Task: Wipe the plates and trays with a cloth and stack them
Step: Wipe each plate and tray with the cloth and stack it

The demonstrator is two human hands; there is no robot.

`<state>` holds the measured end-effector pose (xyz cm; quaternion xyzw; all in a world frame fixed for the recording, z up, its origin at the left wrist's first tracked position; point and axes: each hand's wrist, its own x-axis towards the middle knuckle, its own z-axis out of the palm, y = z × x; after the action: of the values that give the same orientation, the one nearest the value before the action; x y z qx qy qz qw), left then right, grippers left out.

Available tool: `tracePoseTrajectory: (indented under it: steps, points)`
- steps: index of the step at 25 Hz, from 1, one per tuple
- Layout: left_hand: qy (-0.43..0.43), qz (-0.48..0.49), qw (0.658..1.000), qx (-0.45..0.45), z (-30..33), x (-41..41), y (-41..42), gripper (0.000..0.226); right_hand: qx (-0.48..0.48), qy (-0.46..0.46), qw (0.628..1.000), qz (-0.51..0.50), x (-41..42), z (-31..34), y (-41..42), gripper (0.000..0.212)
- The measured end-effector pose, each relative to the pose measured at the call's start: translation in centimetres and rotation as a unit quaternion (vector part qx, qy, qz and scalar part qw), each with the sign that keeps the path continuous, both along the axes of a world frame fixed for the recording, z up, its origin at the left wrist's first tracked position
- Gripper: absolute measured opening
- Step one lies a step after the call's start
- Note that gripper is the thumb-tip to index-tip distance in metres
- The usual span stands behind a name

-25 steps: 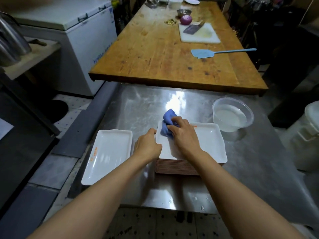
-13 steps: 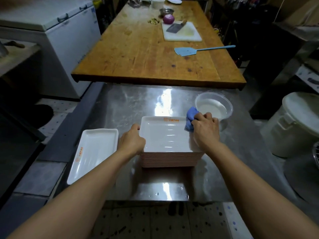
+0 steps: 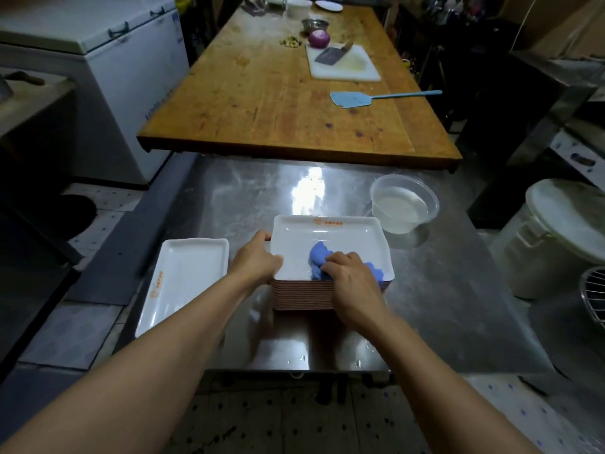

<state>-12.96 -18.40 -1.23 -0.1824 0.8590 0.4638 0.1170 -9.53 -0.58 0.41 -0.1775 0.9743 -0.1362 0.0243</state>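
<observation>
Head view: the wiping step is in hand. A blue cloth [image 3: 319, 261] is gripped in the curled fingers of the right hand [image 3: 352, 283] and pressed onto the near part of the top tray [image 3: 330, 237]. That tray's left rim is held by the left hand [image 3: 258, 262], fingers curled over it. The tray sits on a stack of trays [image 3: 302, 294] towards the near edge of the steel counter [image 3: 442, 290], near its middle. A single white tray [image 3: 183, 283] lies just beside the stack at the counter's left edge. The top tray is seen as white, rectangular and glossy, with an orange mark at its far rim. Next, a transfer onto the single tray is judged likely.
</observation>
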Motion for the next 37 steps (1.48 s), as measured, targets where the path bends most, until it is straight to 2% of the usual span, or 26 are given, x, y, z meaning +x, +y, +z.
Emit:
tracePoseTrajectory:
  steps: [4,10,14,18,22,24,26,30,34,37]
  points:
    - [-0.027,-0.007,0.994,0.109,0.7,0.0,-1.2,0.036,-0.033,-0.022,0.998,0.051,-0.6,-0.8,-4.3,0.035]
    - [-0.027,-0.028,0.993,0.108,0.7,-0.1,-1.4,0.042,-0.008,-0.002,0.999,0.052,-3.6,-1.2,-5.1,0.034]
    - [-0.032,-0.028,0.995,0.089,0.7,-0.1,-1.3,0.039,0.048,0.052,0.997,0.021,-6.5,-1.4,-5.1,0.029]
    - [-0.019,-0.036,0.999,0.018,0.1,-0.2,-0.8,0.035,0.062,0.049,0.997,0.027,-6.7,-1.9,-4.3,0.032]
    - [-0.013,-0.037,0.999,-0.020,-0.5,-0.3,-0.7,0.041,0.076,0.052,0.993,-0.079,-6.4,-1.6,0.8,0.047]
    - [-0.008,-0.036,0.999,-0.031,-0.7,-0.3,-0.7,0.040,0.083,0.050,0.987,-0.132,-6.2,-1.2,3.3,0.044]
    - [-0.002,-0.032,0.999,-0.040,-0.9,-0.3,-0.5,0.038,0.095,0.041,0.985,-0.140,-6.0,-1.0,4.0,0.037]
    - [0.008,-0.021,0.997,-0.070,-1.1,-0.4,-0.2,0.036,0.068,0.018,0.991,-0.110,-3.1,-1.2,2.3,0.034]
    - [0.019,-0.013,0.995,-0.094,-1.0,-0.6,0.1,0.039,-0.004,0.011,0.999,0.040,0.2,-1.4,-2.5,0.046]
    - [0.019,-0.012,0.994,-0.107,-1.0,-0.7,0.0,0.039,0.016,0.020,0.998,0.053,0.6,-1.0,-2.7,0.045]
